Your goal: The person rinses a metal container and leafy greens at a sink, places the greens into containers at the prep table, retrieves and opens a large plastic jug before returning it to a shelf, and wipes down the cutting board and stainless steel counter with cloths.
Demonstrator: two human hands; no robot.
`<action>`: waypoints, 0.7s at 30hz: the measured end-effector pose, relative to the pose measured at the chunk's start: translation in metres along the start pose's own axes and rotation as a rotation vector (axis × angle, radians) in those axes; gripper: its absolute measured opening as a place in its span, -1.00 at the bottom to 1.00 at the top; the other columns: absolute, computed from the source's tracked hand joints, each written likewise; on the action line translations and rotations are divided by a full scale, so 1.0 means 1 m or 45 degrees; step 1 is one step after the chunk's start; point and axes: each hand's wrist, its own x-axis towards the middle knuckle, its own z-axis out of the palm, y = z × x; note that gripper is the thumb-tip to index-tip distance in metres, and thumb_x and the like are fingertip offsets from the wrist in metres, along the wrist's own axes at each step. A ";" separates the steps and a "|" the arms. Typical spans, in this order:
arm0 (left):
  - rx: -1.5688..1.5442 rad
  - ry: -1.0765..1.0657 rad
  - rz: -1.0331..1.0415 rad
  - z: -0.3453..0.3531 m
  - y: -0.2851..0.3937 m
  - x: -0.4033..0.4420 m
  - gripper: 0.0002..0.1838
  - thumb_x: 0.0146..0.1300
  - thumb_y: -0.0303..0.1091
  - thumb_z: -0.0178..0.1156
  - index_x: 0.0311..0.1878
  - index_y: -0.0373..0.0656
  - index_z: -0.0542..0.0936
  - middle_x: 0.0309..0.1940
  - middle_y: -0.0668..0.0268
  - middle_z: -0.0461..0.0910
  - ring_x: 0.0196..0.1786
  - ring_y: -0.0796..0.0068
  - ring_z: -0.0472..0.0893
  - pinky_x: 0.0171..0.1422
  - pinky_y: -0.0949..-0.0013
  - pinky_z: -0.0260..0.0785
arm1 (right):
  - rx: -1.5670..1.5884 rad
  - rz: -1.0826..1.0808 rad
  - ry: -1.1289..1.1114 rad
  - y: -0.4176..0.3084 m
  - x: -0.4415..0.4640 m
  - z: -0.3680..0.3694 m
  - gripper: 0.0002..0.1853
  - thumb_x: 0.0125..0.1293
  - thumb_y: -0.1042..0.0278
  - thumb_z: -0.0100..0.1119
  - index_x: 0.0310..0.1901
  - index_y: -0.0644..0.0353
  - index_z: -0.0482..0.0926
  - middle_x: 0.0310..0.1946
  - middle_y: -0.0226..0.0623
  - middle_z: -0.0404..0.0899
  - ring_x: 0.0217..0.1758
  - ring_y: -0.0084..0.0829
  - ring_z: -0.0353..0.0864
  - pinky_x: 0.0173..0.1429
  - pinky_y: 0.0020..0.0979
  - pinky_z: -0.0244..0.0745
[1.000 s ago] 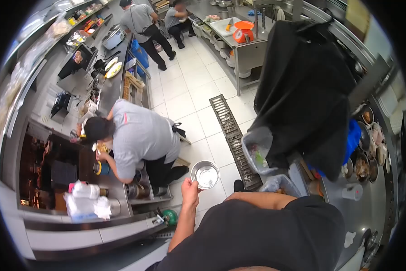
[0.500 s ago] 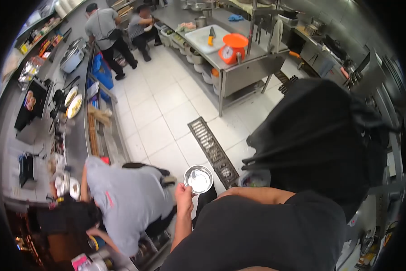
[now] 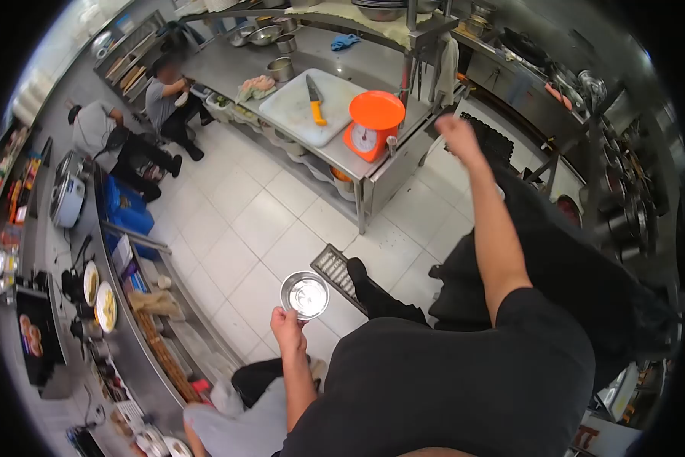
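My left hand (image 3: pixel 287 333) grips the rim of a small round metal bowl (image 3: pixel 306 295), fingers closed on its near edge. Its shiny inside faces up, and I make out no food in it. My right hand (image 3: pixel 458 139) is stretched forward to the right, past the corner of the steel worktable. It is blurred, so its fingers do not show clearly. Nearest to it on the table is an orange kitchen scale (image 3: pixel 376 122) with a round pan on top.
On the steel worktable (image 3: pixel 392 57) lie a white cutting board (image 3: pixel 281 107) and a yellow-handled knife (image 3: pixel 315 100). A floor drain grate (image 3: pixel 335 268) lies ahead of me. A co-worker (image 3: pixel 243 415) bends close on my left; two people (image 3: pixel 102 133) are farther back. Plates of food (image 3: pixel 106 306) stand on the left counter.
My right arm has come up and reached out forward to the right. The bowl stays in my left hand. My view has turned and come nearer the worktable; a foot now shows over the grate.
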 end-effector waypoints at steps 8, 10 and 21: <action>0.035 0.073 0.025 0.056 0.072 0.176 -0.78 0.25 -0.64 0.12 -0.31 -0.05 0.34 -0.42 0.37 0.51 -0.46 0.55 0.53 -0.41 0.37 0.47 | -0.071 -0.100 0.735 0.008 0.310 0.000 -0.60 0.37 0.03 0.24 -0.01 0.21 0.70 -0.18 -0.02 0.77 -0.01 0.01 0.74 0.11 -0.12 0.57; 0.025 0.031 0.028 0.074 0.096 0.212 -0.80 0.25 -0.63 0.12 -0.30 -0.07 0.36 -0.40 0.35 0.54 -0.45 0.55 0.55 -0.39 0.36 0.50 | -0.088 -0.021 0.780 0.102 0.403 0.017 -0.56 0.42 0.03 0.18 0.12 0.21 0.62 -0.02 -0.02 0.74 0.06 -0.02 0.72 0.13 -0.13 0.56; 0.010 -0.096 -0.077 0.138 0.174 0.391 -0.80 0.27 -0.64 0.12 -0.32 -0.08 0.38 -0.48 0.39 0.50 -0.51 0.59 0.51 -0.40 0.37 0.52 | 1.392 0.118 0.509 0.205 0.431 -0.035 -0.46 0.52 -0.01 -0.08 0.18 0.33 0.56 0.11 -0.07 0.65 0.12 -0.12 0.67 0.29 -0.08 0.57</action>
